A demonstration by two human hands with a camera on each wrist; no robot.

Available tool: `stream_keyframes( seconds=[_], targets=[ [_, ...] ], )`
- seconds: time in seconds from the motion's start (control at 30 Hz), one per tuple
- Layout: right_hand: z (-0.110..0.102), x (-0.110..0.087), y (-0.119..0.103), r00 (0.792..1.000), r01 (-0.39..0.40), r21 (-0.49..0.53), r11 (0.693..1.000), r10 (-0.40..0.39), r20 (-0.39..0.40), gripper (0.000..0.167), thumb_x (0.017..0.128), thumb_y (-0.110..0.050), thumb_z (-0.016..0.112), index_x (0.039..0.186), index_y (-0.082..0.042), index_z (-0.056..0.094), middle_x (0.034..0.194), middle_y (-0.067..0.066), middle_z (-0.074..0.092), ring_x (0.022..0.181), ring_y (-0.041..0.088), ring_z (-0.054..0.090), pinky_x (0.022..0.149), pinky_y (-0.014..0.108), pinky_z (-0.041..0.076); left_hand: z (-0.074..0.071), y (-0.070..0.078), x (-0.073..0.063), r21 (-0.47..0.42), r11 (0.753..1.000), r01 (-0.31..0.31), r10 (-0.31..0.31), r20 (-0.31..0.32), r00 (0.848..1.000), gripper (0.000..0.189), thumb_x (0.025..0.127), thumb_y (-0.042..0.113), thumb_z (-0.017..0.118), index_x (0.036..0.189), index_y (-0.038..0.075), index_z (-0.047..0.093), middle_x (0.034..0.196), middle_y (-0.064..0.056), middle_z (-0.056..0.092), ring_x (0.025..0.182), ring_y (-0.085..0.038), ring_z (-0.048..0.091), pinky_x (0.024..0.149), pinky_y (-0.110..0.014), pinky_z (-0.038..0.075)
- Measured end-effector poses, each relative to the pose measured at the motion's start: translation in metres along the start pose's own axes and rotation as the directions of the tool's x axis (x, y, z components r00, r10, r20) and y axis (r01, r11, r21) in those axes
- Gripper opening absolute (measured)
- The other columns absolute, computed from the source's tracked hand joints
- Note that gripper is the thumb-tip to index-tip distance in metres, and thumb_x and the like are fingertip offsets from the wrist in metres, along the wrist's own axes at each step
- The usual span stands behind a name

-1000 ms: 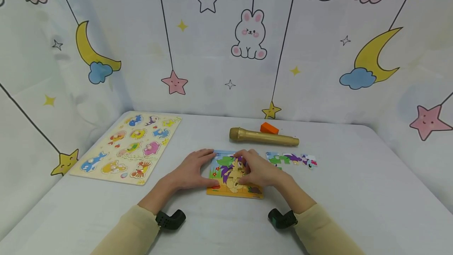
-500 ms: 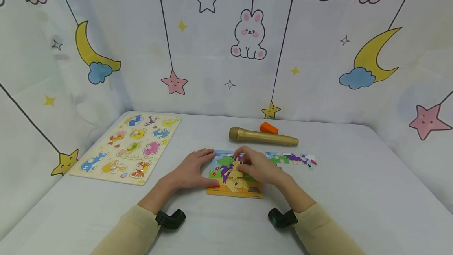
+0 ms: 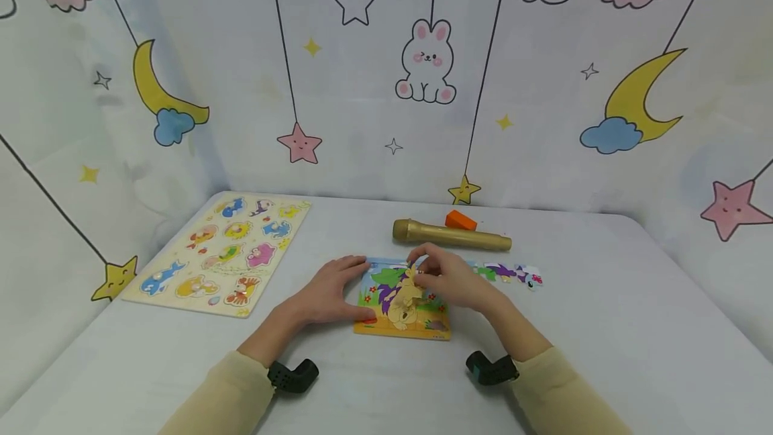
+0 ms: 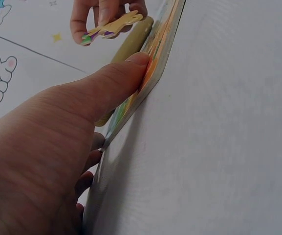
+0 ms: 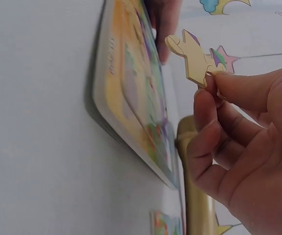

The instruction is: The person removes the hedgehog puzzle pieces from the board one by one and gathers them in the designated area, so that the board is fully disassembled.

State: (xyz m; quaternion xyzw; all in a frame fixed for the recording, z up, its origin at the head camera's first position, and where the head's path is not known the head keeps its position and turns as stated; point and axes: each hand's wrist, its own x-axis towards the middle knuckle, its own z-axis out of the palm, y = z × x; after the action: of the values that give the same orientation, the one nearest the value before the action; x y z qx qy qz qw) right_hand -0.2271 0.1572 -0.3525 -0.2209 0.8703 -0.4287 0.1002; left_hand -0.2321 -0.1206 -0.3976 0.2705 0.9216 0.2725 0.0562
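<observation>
A picture puzzle board (image 3: 395,329) with a cartoon figure in yellow and purple lies at the middle of the table. My left hand (image 3: 329,291) rests along its left side. The thumb presses on the board near the front corner, and the straight fingers reach to the far corner. My right hand (image 3: 451,278) pinches a puzzle piece (image 5: 193,58) between thumb and fingertips. That piece is flat and yellow, with purple and green patches. In the left wrist view the puzzle piece (image 4: 116,28) is held up above the board, tilted.
Several joined or adjacent puzzle pieces (image 3: 525,276) lie right of the board, partly hidden by my right hand. Behind stand a gold microphone-shaped object (image 3: 453,235) and an orange block (image 3: 461,220). A peg puzzle with sea animals (image 3: 211,291) lies at the left.
The right hand has risen a little and moved slightly right, away from the board's middle, with the piece in its fingers. The left hand has stayed on the board.
</observation>
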Motion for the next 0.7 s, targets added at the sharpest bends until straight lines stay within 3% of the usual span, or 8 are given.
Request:
stream_keyframes(
  seconds=[0.27,0.7],
  targets=[
    [-0.022,-0.01,0.009,0.998,-0.006,0.004,1.0,0.006,-0.063,0.028,0.101,-0.01,0.061,0.128,-0.003,0.057,0.09,0.003,0.068,0.088,0.029,0.066,0.082,0.044,0.056,0.001,0.001,-0.001,0.009,1.0,0.018,-0.018,-0.002,1.0,0.093,0.079,0.059,0.076,0.154,0.013,0.044,0.161,-0.005,0.034,0.148,-0.032,0.024,0.119,-0.055,0.023],
    [-0.066,-0.053,0.04,0.991,-0.076,-0.036,0.996,0.071,-0.114,0.031,0.099,-0.011,0.063,0.127,0.0,0.057,0.088,0.005,0.067,0.084,0.03,0.062,0.07,0.038,0.052,0.001,0.001,-0.002,0.013,0.999,0.034,-0.034,-0.001,0.999,0.094,0.079,0.059,0.076,0.155,0.015,0.043,0.162,-0.004,0.032,0.149,-0.031,0.023,0.118,-0.055,0.024]
  ],
)
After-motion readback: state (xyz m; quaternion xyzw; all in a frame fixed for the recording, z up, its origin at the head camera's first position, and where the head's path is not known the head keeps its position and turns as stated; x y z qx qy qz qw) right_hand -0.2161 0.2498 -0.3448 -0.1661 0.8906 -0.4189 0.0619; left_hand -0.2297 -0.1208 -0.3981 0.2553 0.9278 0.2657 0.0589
